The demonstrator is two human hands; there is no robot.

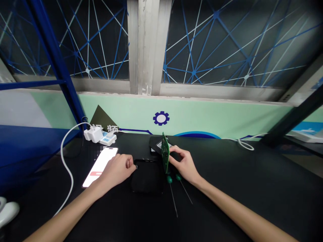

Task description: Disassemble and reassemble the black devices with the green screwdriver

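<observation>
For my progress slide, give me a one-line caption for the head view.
Right hand holds a green circuit board upright; left hand near a black casing; two green-handled screwdrivers lie nearby.

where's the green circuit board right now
In the head view, the board is just right of centre, held on edge by the right hand, with the black case to its lower left.

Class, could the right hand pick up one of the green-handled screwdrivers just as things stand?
Probably not straight away: the right hand is occupied, holding the green circuit board upright. Otherwise the way looks fairly free, as the screwdrivers lie close by, mostly uncovered.
</observation>
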